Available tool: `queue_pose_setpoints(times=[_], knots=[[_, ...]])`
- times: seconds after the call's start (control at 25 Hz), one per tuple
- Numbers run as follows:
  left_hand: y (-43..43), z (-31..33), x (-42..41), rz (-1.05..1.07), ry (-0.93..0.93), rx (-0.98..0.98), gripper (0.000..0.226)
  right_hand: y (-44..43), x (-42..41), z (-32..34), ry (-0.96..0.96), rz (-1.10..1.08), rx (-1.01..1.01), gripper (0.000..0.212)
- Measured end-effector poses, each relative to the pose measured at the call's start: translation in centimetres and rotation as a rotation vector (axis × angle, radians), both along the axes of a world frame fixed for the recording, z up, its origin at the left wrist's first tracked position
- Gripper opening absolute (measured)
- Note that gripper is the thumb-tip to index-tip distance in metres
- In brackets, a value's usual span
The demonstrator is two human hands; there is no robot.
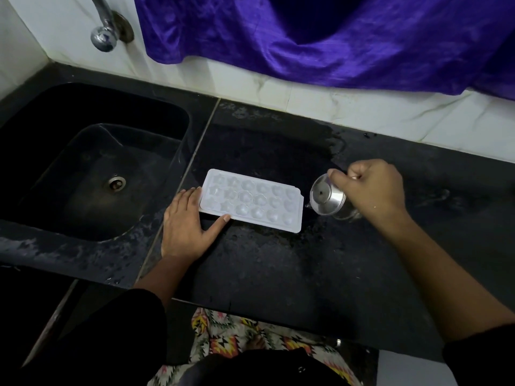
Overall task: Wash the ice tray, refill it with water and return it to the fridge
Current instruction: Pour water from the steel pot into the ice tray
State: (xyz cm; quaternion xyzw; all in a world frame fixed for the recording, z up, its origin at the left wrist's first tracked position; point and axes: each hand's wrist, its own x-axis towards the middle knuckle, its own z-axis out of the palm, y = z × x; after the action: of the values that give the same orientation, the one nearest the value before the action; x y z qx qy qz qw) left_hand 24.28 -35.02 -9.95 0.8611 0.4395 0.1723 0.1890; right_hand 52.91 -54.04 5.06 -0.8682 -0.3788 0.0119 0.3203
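Curled fingers of the right hand (373,188), at centre right of the frame, clench the rim of a small steel cup (330,200), which is tipped on its side with its mouth turned toward the ice tray; whether water is leaving it cannot be told. The left hand (184,227) lies released, fingers straight and flat on the counter.

Nearest, at the bottom edge, a garment with a bright zigzag pattern (228,332) shows below the lip of the black stone counter (278,268), with black sleeves at both lower corners. The counter's surface looks wet in patches.

At mid-frame the white ice tray (250,200) lies flat on the counter, its long side running left to right, its flower-shaped and round wells facing up. The left hand's fingertips touch its left end and the thumb lies along its near edge. The cup hangs just beside its right end.

Left of the tray, across a seam in the stone, is the black sink (92,162) with a metal drain (116,183).

Farther back, white tiles (362,107) line the wall. A chrome tap (104,32) juts out at upper left, and a purple cloth (320,43) hangs across the top.
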Motion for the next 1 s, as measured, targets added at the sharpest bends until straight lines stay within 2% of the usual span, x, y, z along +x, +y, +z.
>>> queue_pose_setpoints(times=[0.2, 0.36, 0.48, 0.64, 0.76, 0.88, 1.0], knots=[[-0.1, -0.1, 0.0, 0.002, 0.001, 0.0, 0.097, 1.4, -1.6, 0.1, -0.216, 0.081, -0.141, 0.059], [0.0, -0.1, -0.1, 0.001, 0.002, 0.003, 0.097, 1.4, -1.6, 0.2, -0.247, 0.078, -0.145, 0.059], [0.0, -0.2, -0.1, 0.001, -0.001, 0.006, 0.097, 0.3, -0.4, 0.1, -0.101, 0.021, -0.056, 0.059], [0.0, -0.3, -0.1, 0.001, -0.005, 0.014, 0.097, -2.1, 1.1, -0.8, 0.358, -0.079, 0.247, 0.059], [0.1, -0.4, 0.0, 0.001, 0.002, 0.011, 0.097, -2.8, 1.4, -1.4, 0.573, -0.153, 0.423, 0.058], [0.1, -0.4, 0.0, -0.004, -0.004, 0.016, 0.097, -1.8, 0.9, -1.1, 0.628, -0.12, 0.473, 0.064], [0.1, -0.3, 0.0, -0.004, -0.005, 0.012, 0.097, 0.0, 0.0, -0.4, 0.44, -0.004, 0.374, 0.062]])
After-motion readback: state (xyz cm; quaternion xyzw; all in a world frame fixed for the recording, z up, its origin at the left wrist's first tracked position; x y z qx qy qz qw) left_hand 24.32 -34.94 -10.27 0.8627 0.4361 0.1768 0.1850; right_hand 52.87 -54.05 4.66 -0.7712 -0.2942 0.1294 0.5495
